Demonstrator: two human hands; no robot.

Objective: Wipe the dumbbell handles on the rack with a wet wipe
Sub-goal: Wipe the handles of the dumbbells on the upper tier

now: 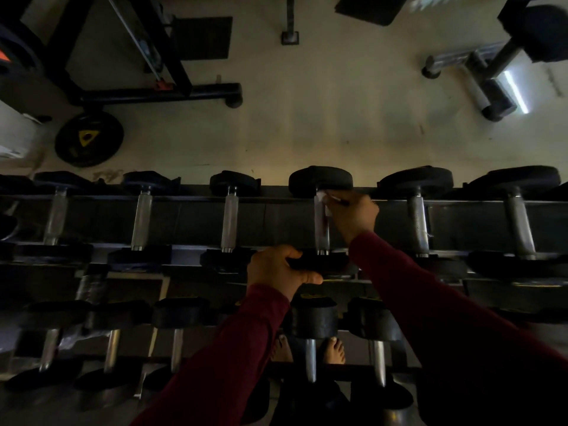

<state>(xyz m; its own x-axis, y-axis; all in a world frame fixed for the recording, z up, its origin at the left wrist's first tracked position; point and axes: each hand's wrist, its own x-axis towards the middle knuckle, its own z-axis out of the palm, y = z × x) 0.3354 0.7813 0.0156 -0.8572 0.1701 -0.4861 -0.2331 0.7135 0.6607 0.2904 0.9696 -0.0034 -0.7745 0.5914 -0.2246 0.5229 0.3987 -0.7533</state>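
The wiping step is being carried out on one dumbbell (321,216) of the upper row of the rack (461,202), the fourth clearly seen from the left. A white wet wipe (323,198) is being pinched in the right hand (353,215) and pressed against the far end of the metal handle (321,229), just under the far weight head. The near weight head (322,261) of the same dumbbell is being gripped by the left hand (276,269), fingers over its top and thumb under its front edge, so that the dumbbell is being kept steady. The wipe is being held at the far end only, so most of the handle's length is judged as not yet covered in this stroke. The next move is being judged as a pull of the wipe along the handle toward the near head, probably with a turn round the bar so that the underside is reached. Other handles are lying on both sides, and more on the lower row; whether any have been cleaned cannot be told in the dim light.
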